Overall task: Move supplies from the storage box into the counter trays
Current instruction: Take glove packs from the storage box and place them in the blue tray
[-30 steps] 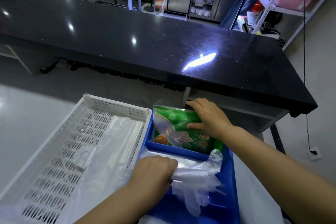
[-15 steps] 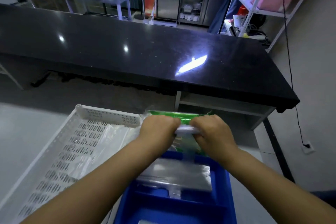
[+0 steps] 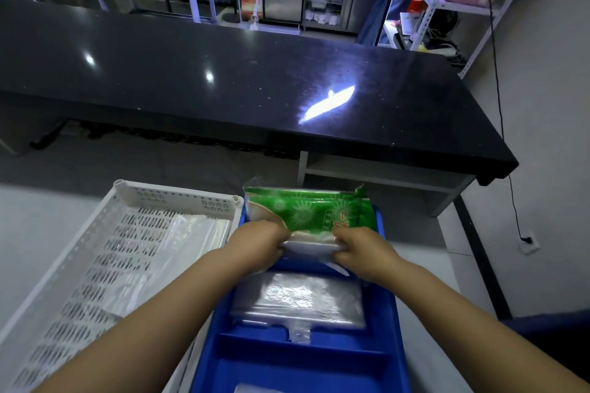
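Note:
A blue divided tray (image 3: 306, 357) lies in front of me. In its far compartment a green packet of disposable gloves (image 3: 306, 209) stands tilted against the back wall. My left hand (image 3: 260, 244) and my right hand (image 3: 362, 249) both grip a clear wad of plastic gloves (image 3: 311, 246) just in front of the green packet. A flat clear plastic pack (image 3: 300, 300) fills the middle compartment.
A white perforated basket (image 3: 178, 196) lined with clear plastic film sits to the left of the blue tray. A long black counter (image 3: 223, 83) runs across behind. Metal shelving (image 3: 447, 3) stands at the back right.
My left hand has come up from the middle compartment to meet my right hand at the far compartment. The loose gloves were carried there, and the green packet now stands more upright.

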Motion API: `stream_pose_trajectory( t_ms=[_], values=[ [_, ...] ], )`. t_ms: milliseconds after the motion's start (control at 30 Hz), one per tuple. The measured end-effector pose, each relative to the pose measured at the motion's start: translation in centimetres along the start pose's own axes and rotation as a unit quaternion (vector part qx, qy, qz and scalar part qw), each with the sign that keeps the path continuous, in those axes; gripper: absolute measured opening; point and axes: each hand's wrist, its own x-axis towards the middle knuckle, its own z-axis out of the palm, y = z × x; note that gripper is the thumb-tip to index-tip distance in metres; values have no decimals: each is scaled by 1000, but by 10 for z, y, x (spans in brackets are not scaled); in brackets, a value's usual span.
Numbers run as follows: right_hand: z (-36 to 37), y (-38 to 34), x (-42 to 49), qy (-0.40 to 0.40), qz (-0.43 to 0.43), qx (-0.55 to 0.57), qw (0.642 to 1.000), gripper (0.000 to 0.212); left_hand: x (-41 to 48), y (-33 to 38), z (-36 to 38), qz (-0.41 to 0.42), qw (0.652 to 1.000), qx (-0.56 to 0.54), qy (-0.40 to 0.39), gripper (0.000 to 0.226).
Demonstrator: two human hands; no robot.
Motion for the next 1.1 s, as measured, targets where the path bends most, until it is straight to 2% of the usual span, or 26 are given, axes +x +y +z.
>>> stream_pose_trajectory(
  t_ms=[33, 100, 167, 233, 300, 367, 467, 533, 600, 667, 767, 900, 1000, 1033, 1100],
  values=[
    [-7, 0, 0, 10, -2, 33, 999, 5, 3, -1, -2, -9, 1000, -12, -17, 4],
    [-19, 0, -3, 71, -10, 80, 994, 25, 7, -1, -7, -25, 999, -24, -31, 7],
    [-25, -5, -11, 209, -77, 63, 973, 38, 4, -1, -11, -35, 999, -14, -11, 12],
    [-21, -8, -23, 321, -184, 12, 929, 43, -5, -1, -15, -39, 998, -1, 50, 25],
    [-7, -7, -36, 361, -277, -53, 889, 33, -16, -1, -20, -22, 987, 12, 157, 37],
    [8, -5, -43, 342, -344, -105, 868, 19, -27, -2, -21, 22, 966, 59, 252, 47],
    [19, 0, -41, 284, -333, -184, 880, 13, -38, -4, -12, 82, 935, 100, 331, 46],
    [16, 0, -36, 278, -297, -194, 893, 4, -41, -2, -2, 150, 926, 117, 327, 32],
    [12, -2, -29, 279, -260, -186, 906, 12, -40, -1, 8, 180, 932, 138, 283, 27],
    [9, -3, -23, 263, -233, -180, 919, 24, -34, 0, 13, 150, 947, 140, 246, 33],
    [10, -2, -18, 215, -199, -167, 941, 45, -26, 1, 12, 100, 962, 92, 236, 36],
    [13, 1, -12, 134, -104, -66, 983, 52, -21, 1, 13, -3, 979, -62, 193, 32],
    [15, 2, -10, 111, -68, -21, 991, 57, -18, -1, 14, -82, 968, -145, 188, 33],
    [15, 3, -10, 114, -77, -31, 990, 60, -19, 0, 12, -88, 965, -136, 207, 33],
    [17, 4, -9, 124, -130, -102, 978, 63, -18, -1, 7, -66, 963, -46, 257, 34]
  ],
)
